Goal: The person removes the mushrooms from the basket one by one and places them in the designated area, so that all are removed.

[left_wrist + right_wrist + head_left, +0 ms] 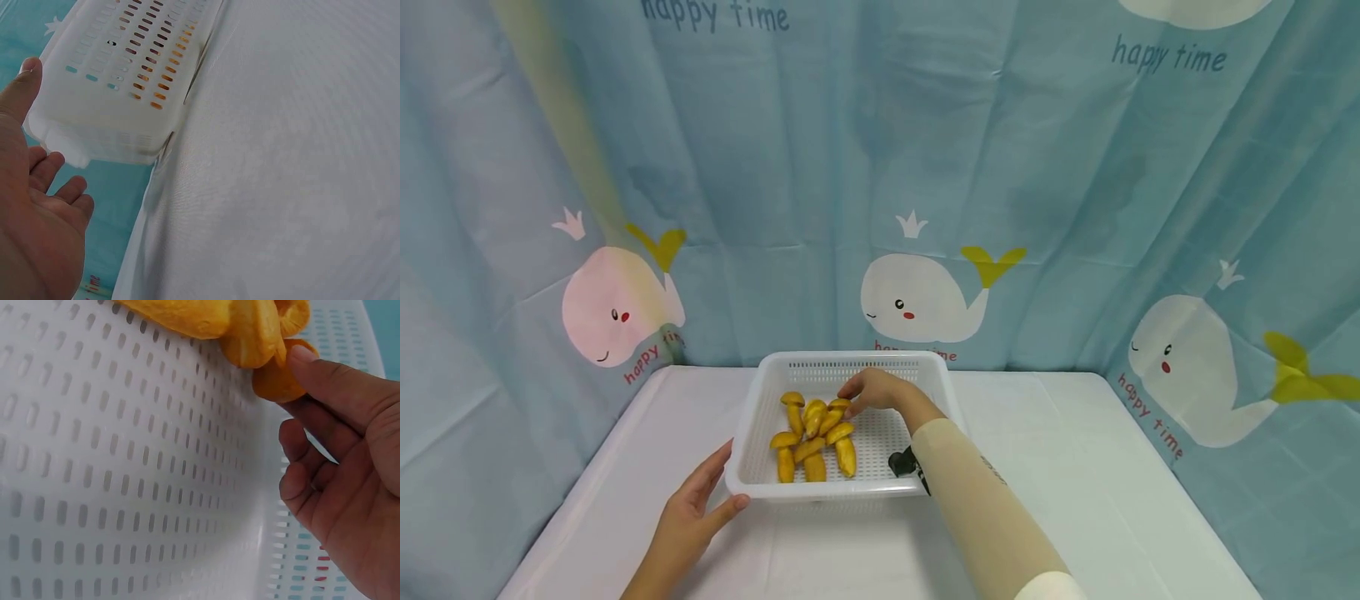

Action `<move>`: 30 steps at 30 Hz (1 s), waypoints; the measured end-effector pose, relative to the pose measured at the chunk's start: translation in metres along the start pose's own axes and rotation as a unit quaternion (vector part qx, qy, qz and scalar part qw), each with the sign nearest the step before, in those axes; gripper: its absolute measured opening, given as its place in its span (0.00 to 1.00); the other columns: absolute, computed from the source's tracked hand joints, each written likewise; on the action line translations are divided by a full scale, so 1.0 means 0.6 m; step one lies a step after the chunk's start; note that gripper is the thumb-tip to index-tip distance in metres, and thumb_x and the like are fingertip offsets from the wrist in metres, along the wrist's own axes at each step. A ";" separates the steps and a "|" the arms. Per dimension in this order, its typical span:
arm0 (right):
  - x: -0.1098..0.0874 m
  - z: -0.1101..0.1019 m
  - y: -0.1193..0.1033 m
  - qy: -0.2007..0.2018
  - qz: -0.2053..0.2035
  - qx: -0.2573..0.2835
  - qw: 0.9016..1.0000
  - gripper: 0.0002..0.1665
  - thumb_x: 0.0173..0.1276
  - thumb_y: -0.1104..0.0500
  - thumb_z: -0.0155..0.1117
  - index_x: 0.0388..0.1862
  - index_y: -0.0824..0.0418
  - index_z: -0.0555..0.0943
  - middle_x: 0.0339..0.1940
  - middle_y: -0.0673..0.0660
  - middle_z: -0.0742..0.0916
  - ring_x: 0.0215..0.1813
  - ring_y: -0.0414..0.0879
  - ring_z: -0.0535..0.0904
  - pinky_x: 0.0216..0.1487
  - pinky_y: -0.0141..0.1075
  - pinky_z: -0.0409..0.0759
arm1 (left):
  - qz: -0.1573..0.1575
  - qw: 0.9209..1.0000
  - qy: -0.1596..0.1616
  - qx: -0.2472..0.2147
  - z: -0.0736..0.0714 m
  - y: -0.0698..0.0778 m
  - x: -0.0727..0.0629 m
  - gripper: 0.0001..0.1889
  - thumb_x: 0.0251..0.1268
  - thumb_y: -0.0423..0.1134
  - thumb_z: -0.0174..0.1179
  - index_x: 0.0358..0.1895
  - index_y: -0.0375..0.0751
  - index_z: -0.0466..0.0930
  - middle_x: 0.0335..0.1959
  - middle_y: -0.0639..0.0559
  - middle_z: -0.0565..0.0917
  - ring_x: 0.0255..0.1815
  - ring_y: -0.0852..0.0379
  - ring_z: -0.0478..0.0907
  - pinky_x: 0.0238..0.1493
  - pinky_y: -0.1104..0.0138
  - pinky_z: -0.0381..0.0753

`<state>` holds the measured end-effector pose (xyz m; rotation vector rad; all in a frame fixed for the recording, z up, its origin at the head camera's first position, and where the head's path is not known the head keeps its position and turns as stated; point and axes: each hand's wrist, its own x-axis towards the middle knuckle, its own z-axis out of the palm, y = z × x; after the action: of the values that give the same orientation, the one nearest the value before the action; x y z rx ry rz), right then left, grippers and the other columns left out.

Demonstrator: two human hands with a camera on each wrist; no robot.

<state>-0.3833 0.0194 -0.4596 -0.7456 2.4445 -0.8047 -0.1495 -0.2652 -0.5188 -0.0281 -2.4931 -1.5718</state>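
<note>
Head view — mushroom [832,418] diagonal, cap upper right, in grip of right hand [880,390] — left hand [688,515] relaxed.

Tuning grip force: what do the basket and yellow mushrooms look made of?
Basket: likely molded plastic, white, smooth with slight sheen; even slot rows and rounded corners suggest it.
Mushrooms: smooth to faintly wrinkled, soft sheen; could be real flesh or foam or plastic imitations, can't tell.

Yellow mushrooms [846,460] are grouped in the left part of a white basket [842,491] on a white table [1090,475]. One mushroom [831,422] is pinched at its cap by the right hand [883,390]; the basket's near left corner is flanked by the left hand [691,503]. A whale-printed blue curtain [820,175] is hung behind.
</note>
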 end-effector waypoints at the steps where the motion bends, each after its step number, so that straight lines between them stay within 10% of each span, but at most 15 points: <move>1: 0.000 0.001 0.001 0.002 0.002 0.001 1.000 0.25 0.65 0.56 0.76 0.61 0.54 0.85 0.57 0.47 0.88 0.63 0.45 0.81 0.70 0.45 0.77 | -0.003 1.000 0.000 0.001 0.000 0.000 0.000 0.42 0.64 0.49 0.71 0.80 0.58 0.62 0.80 0.55 0.63 0.70 0.88 0.52 0.62 0.88 0.59; 8: 0.001 0.004 0.004 -0.004 0.014 0.029 0.999 0.22 0.65 0.55 0.77 0.58 0.52 0.87 0.53 0.46 0.88 0.53 0.43 0.82 0.63 0.46 0.82 | -0.014 1.000 -0.001 0.006 0.000 0.000 0.000 0.42 0.64 0.51 0.71 0.80 0.57 0.62 0.80 0.56 0.63 0.73 0.84 0.52 0.62 0.89 0.57; 16: 0.000 0.005 0.003 -0.006 0.022 0.052 0.998 0.19 0.65 0.55 0.76 0.56 0.51 0.87 0.51 0.45 0.88 0.49 0.45 0.81 0.59 0.50 0.83 | -0.040 0.999 -0.007 0.021 -0.004 0.004 0.001 0.44 0.63 0.54 0.72 0.80 0.58 0.61 0.81 0.57 0.61 0.82 0.44 0.54 0.73 0.68 0.63; 20: 0.002 0.004 0.001 -0.004 0.017 0.058 0.998 0.19 0.66 0.54 0.76 0.55 0.51 0.87 0.50 0.45 0.88 0.49 0.45 0.81 0.59 0.48 0.83 | -0.042 0.999 -0.007 0.019 -0.004 0.006 0.002 0.44 0.62 0.55 0.72 0.80 0.57 0.61 0.81 0.55 0.61 0.82 0.42 0.54 0.73 0.47 0.62; 30: -0.001 -0.005 -0.010 0.012 -0.004 0.037 0.999 0.15 0.67 0.56 0.74 0.52 0.53 0.88 0.46 0.46 0.89 0.49 0.44 0.82 0.58 0.43 0.84 | -0.042 0.999 -0.005 0.014 0.000 0.009 0.000 0.43 0.63 0.52 0.72 0.80 0.54 0.61 0.81 0.54 0.61 0.83 0.47 0.54 0.75 0.49 0.62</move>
<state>-0.3829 0.0170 -0.4535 -0.7234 2.4189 -0.9068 -0.1491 -0.2629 -0.5137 0.0733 -2.5553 -1.5717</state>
